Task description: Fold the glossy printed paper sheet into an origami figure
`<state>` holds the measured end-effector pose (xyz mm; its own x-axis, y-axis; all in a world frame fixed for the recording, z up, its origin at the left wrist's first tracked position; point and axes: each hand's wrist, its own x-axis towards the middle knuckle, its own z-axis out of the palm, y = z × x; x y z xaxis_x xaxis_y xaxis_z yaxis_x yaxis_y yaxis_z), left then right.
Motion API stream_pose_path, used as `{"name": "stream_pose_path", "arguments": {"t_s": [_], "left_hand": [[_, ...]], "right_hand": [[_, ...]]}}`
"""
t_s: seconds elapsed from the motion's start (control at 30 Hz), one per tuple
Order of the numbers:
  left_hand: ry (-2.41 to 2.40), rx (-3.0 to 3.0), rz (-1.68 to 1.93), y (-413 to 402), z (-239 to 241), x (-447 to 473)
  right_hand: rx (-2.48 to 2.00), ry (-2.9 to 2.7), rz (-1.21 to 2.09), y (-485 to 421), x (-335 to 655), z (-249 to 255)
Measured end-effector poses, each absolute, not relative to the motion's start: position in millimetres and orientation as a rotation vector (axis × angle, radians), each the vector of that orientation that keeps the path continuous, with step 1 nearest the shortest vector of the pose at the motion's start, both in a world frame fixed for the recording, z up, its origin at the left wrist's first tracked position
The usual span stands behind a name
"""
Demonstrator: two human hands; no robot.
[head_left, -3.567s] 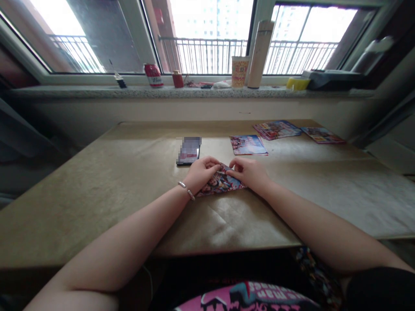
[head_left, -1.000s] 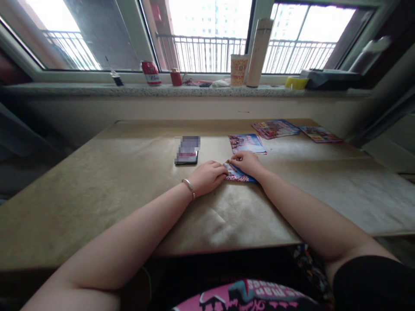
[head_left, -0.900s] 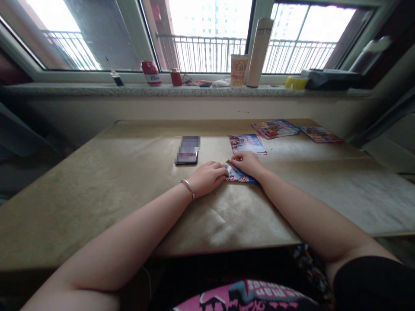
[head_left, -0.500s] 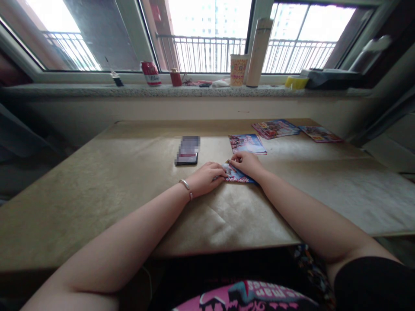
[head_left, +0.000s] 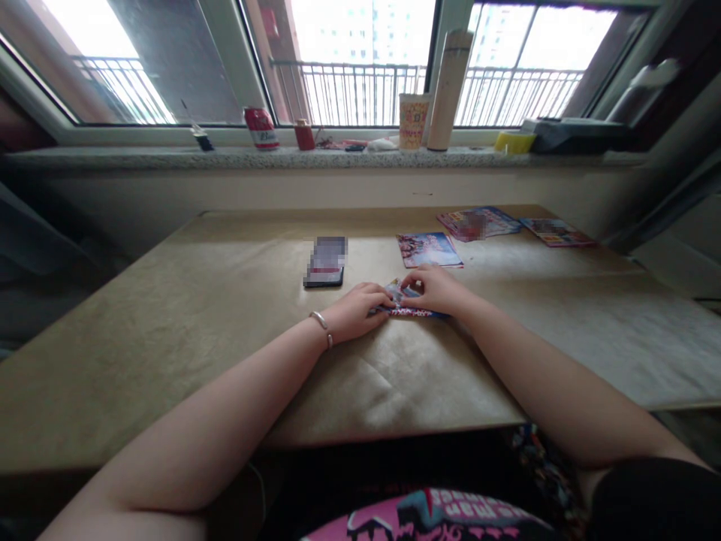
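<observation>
A small folded piece of colourful printed paper (head_left: pixel 401 303) lies on the brown table (head_left: pixel 225 330) in front of me. My left hand (head_left: pixel 356 309), with a silver bracelet at the wrist, presses down on its left end. My right hand (head_left: pixel 434 291) pinches its upper right part with the fingertips. Most of the paper is hidden under the two hands.
A dark phone (head_left: pixel 325 264) lies just beyond my left hand. More printed sheets lie at the far right: one sheet (head_left: pixel 429 250), a stack (head_left: pixel 478 222) and another (head_left: pixel 557 232). The windowsill holds a red can (head_left: pixel 260 129), a paper cup (head_left: pixel 413 121) and a tall flask (head_left: pixel 445 69).
The paper has been folded smaller and now lies farther from me, to the right. Over the last second my right hand lifted slightly at the paper's top edge; my left hand stayed pressing.
</observation>
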<state>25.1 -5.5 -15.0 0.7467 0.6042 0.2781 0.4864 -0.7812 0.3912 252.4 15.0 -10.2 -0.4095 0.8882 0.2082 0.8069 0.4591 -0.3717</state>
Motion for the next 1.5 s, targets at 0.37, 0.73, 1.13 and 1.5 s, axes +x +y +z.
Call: {"name": "stream_pose_path", "arguments": {"t_s": [0.37, 0.73, 1.13, 1.5], "left_hand": [[0.817, 2.654, 0.555, -4.5, -13.9, 23.6], [0.823, 2.670, 0.554, -5.8, -15.5, 23.6], [0.764, 2.756, 0.430, -2.8, -17.8, 16.0], [0.697, 2.768, 0.440, -3.1, -16.2, 16.1]], "right_hand": [[-1.520, -2.424, 0.168, 3.5, 247.8, -1.8], [-1.536, -2.441, 0.142, 1.7, 247.5, -2.5], [-1.481, -2.467, 0.137, 0.5, 248.6, -2.8], [-1.500, -2.518, 0.173, 1.7, 256.6, -0.1]]}}
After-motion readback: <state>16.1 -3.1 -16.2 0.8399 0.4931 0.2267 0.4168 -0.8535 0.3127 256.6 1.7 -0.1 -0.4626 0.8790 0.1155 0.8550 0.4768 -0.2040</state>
